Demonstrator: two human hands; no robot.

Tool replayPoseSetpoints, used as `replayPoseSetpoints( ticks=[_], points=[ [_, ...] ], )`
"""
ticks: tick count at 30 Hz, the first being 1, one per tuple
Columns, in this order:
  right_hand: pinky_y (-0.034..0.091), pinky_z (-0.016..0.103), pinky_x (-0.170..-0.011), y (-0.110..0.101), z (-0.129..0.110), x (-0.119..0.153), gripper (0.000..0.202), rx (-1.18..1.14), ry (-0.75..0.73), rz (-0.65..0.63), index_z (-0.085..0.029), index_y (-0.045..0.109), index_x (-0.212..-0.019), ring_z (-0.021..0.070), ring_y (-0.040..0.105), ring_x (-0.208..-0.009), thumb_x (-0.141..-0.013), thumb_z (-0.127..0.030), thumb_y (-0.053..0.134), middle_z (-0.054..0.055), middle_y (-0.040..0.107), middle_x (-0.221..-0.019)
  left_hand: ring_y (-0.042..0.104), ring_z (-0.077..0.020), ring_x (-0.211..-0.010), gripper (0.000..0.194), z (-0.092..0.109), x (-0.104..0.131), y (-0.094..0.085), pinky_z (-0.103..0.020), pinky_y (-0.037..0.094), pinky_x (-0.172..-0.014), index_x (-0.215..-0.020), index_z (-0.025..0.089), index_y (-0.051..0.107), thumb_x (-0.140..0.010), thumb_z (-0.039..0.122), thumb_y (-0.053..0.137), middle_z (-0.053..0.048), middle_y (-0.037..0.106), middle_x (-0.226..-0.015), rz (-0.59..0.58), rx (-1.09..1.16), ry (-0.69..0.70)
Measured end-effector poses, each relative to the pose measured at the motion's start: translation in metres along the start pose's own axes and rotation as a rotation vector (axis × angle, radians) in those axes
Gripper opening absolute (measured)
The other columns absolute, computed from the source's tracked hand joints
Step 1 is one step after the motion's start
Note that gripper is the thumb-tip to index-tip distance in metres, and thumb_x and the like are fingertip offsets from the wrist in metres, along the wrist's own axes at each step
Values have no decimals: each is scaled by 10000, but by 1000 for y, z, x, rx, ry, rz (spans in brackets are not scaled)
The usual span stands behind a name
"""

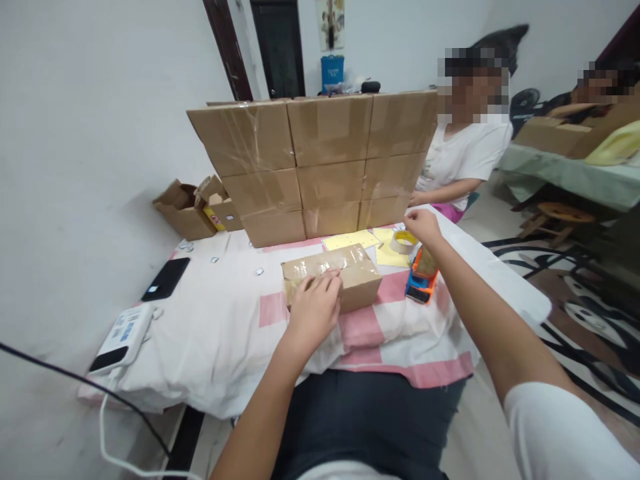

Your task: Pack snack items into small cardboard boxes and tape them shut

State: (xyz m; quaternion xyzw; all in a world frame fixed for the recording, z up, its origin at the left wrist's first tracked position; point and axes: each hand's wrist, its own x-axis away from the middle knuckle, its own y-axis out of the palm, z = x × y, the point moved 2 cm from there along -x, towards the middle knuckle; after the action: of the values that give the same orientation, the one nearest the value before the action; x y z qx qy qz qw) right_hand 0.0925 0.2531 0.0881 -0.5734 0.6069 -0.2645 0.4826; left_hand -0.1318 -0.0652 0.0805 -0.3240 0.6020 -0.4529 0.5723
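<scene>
While my left hand [314, 308] rests flat and empty on the taped box [331, 279], my right hand [423, 225] closes on the tape dispenser [421, 275].

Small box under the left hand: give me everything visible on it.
The small cardboard box is brown, closed, and wrapped in glossy clear tape that wrinkles across its top. It lies flat, slightly skewed, on the pink-and-white cloth in front of the stacked cartons. The left hand rests fingers on its near top edge. The tape dispenser lies apart at its right.

Home room used for packing — stacked sealed cartons [320, 163], cloth-covered table [220, 327], patterned rug [590, 313], doorway [277, 47]
</scene>
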Motion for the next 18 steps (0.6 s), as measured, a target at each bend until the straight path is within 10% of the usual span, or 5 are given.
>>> replayPoseSetpoints(
  ticks=[9, 18],
  points=[
    [500, 324, -798, 32, 56, -86, 298, 401, -168, -327, -147, 797, -1024, 273, 704, -942, -853, -244, 573, 161, 774, -1037, 504, -200, -1398, 503, -7, 10, 12, -411, 364, -1137, -1433, 164, 512, -936, 89, 488, -26, 539, -1524, 126, -47, 69],
    [442, 456, -918, 63, 94, -115, 407, 665, -463, -548, -277, 692, -1277, 330, 654, -1101, -888, -330, 586, 136, 704, -1216, 542, -156, -1351, 488, -10, 8, 17, -334, 219, -1259, -1365, 174, 622, -921, 63, 453, 18, 566, -1491, 234, 13, 34]
  ],
)
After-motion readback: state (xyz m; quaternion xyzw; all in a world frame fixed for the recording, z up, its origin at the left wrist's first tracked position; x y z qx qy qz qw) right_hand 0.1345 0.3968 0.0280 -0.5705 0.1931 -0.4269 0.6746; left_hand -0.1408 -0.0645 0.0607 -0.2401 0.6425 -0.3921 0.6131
